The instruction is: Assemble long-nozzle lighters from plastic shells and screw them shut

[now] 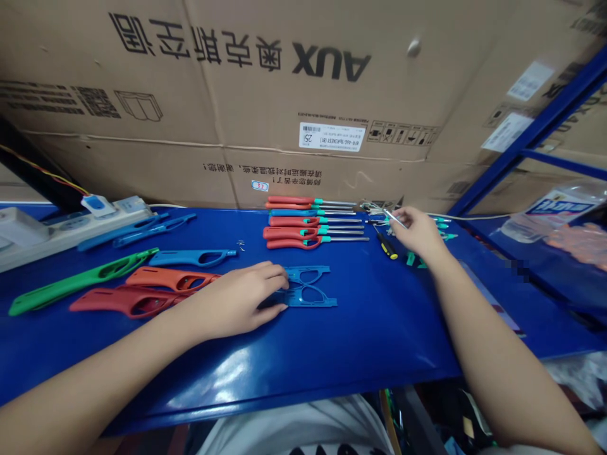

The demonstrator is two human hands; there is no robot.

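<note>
My left hand (249, 297) lies over two blue lighter casing halves (310, 296), which rest side by side on the blue table. Its thumb and fingers curve around their left ends and hide them. Farther right, my right hand (420, 232) pinches a thin metal lighter tube (396, 218). Below that hand is a pile of metal tubes and green parts (379, 208). A black and yellow screwdriver (387, 245) lies just left of it. Several assembled lighters (291, 232), red, orange and blue, sit in a row between the hands, toward the back.
Left of my left hand lie loose casings: green (80, 282), orange (165, 278), red (123, 302) and blue (190, 257). Small screws (241, 245) are scattered near them. A power strip (71, 230) stands at the far left. A cardboard wall (190, 151) closes the back; a blue metal post (521, 133) rises at right.
</note>
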